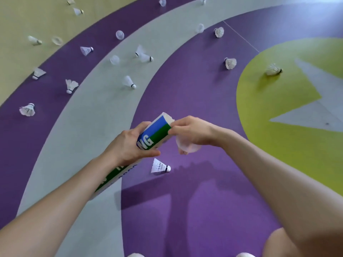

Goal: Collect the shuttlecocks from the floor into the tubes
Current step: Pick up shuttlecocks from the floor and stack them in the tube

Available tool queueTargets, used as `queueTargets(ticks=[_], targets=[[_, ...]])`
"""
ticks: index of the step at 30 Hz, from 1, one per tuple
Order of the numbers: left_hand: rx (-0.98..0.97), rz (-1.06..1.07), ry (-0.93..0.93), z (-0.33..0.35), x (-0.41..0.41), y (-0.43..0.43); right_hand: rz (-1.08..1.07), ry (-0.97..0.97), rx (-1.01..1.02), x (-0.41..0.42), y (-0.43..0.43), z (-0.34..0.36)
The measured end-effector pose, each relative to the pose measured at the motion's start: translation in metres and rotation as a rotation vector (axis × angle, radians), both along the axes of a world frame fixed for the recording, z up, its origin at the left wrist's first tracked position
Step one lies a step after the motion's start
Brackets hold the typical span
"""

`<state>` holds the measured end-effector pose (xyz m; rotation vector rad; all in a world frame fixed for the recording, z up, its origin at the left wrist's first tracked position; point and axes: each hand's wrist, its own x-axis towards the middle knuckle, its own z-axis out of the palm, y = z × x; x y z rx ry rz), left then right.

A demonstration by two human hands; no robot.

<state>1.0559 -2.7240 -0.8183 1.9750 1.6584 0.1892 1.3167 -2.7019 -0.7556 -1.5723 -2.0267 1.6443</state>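
- Floor [204, 210]: sports flooring in curved bands of purple, grey and yellow-green. It carries every loose item listed below.
- Tube [156, 130]: cardboard, printed blue, green and white. It is held slantwise above the floor, open mouth up and away from the person, lower end running back under the left forearm. What is inside cannot be seen.
- Left hand [128, 145]: fingers and thumb wrapped round the middle of the tube, clamped on it.
- Right hand [191, 130]: at the tube's mouth, fingers curled. The fingertips touch the rim, and the lower fingers hold a lid under the palm. Whether a shuttlecock is going in cannot be told.
- Lid [187, 145]: clear plastic, off the tube, tucked beneath the right hand.
- Nearest shuttlecock [159, 166]: white, lying on its side on the purple band, just below both hands.
- Other shuttlecocks: many, scattered well apart, for example at far left [27, 109], ahead to the right [230, 63] and on the yellow-green patch [273, 69].
- Step in hand, as judged: the tube is open and being loaded or made ready, and most of the collecting is not yet done.
- Next move, as judged: the right hand reaches down for the nearest shuttlecock and slides it cork-first into the mouth, keeping the lid to hand.
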Motion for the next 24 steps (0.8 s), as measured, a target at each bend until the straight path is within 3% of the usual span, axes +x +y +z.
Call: queueTargets(ticks=[5,8,14,19,24], targets=[[0.027,-0.013,0.048,-0.002,-0.020,0.003,0.084,0.065,-0.013,-0.003,0.003,0.005],[0.018,-0.022,0.013,-0.001,-0.017,0.003,0.176,0.010,-0.049,-0.015,0.000,-0.002],[0.113,0.170,-0.105,0.044,-0.022,-0.020,-0.152,0.212,0.015,-0.005,-0.005,0.047],[0.050,0.324,-0.119,0.125,-0.035,-0.055,-0.345,-0.020,0.167,0.005,-0.013,0.103],[0.006,0.383,-0.048,0.248,-0.056,-0.083,-0.141,-0.292,0.045,0.002,-0.033,0.181]])
